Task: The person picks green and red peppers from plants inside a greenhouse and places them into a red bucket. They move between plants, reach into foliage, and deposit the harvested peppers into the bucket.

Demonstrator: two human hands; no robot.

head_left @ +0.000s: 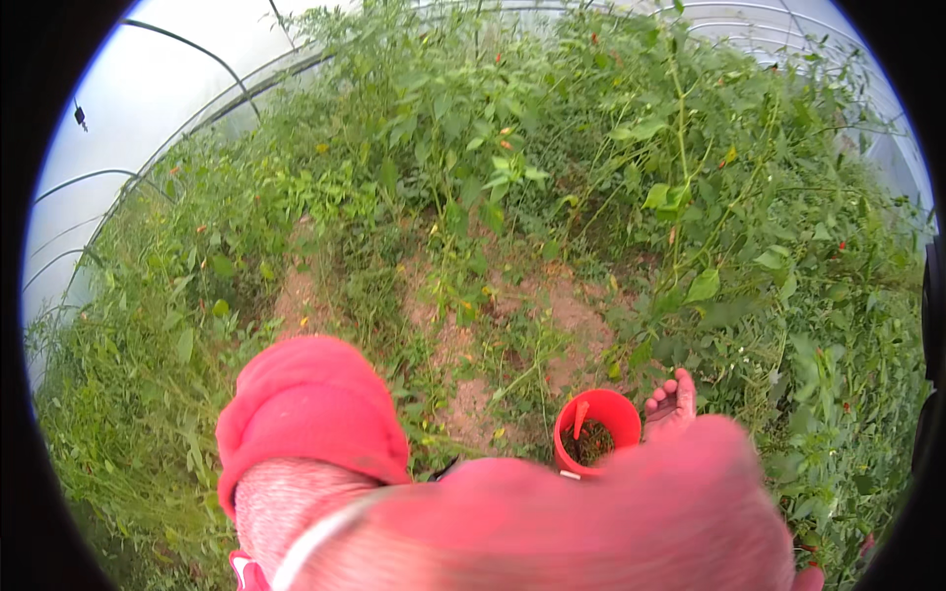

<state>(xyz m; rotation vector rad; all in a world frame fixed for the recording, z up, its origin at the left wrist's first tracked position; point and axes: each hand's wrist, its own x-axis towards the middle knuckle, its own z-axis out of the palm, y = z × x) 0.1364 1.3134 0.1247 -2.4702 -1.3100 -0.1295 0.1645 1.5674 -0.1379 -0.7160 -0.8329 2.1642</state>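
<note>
My right hand (671, 402) is beside the right rim of a red plastic bucket (633, 425), its fingers slightly bent and apart, with nothing visible in it. The bucket stands upright on the ground and holds small dark and greenish pieces that I cannot make out; an orange-red strip (581, 419) shows inside its left wall. My left hand is out of view. Blurred pink-red clothing (310, 414) fills the lower middle, with a pale band across it, and hides part of the bucket's front. A bit of skin shows at the bottom right edge; its part is unclear.
Dense green pepper plants (510, 173) with scattered small red and orange fruits surround me and lean in from the right (702, 284). Reddish-brown soil (584, 325) shows between low growth. Curved hoops (199, 48) carry the pale plastic cover of a tunnel greenhouse.
</note>
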